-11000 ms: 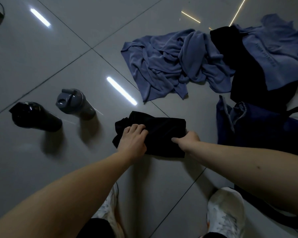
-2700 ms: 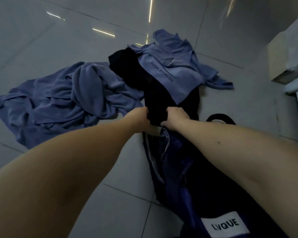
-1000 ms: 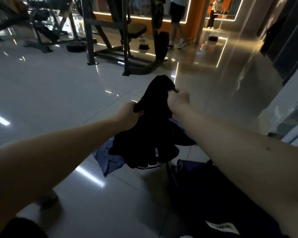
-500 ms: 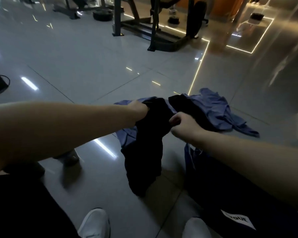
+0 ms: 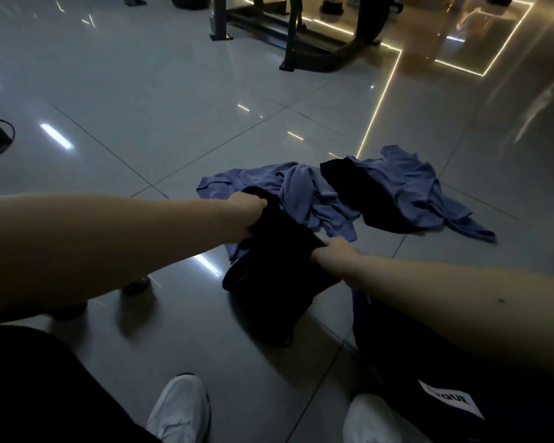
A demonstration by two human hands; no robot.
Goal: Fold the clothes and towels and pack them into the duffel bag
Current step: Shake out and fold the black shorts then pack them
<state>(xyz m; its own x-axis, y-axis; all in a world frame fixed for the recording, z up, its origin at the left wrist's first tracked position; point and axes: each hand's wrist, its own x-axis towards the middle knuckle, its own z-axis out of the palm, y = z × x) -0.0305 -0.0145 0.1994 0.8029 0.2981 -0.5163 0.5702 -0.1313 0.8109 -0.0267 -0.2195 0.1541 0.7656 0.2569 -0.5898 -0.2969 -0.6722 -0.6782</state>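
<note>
Spreads the black garment [image 5: 279,282] wider than half a second ago, with the two grips drawn farther apart and the cloth hanging lower toward the floor [image 5: 173,129]. Grips one upper corner in the left hand [image 5: 248,215], fingers curled tight round the fabric. Pinches the opposite edge in the right hand [image 5: 331,255], likewise closed on the cloth. Holds the garment in the air between both hands, bottom hem just above the tiles or brushing them; cannot tell which.

Looks like a shake-out before folding, so no fold made yet on this piece. Leaves plenty undone, judging by the layout. Just beyond the left hand, a crumpled blue towel [image 5: 307,193], unfolded. Farther out beyond the right hand, a second black garment [image 5: 365,199] lying partly under a loose blue cloth [image 5: 410,187], both unfolded too. Below the right hand and under that forearm, the navy duffel bag [image 5: 429,362], on the floor beside the hanging cloth. Shows nothing of its contents in the dim light, so cannot tell what is already packed. Calls for folding and packing at least four pieces.
</note>
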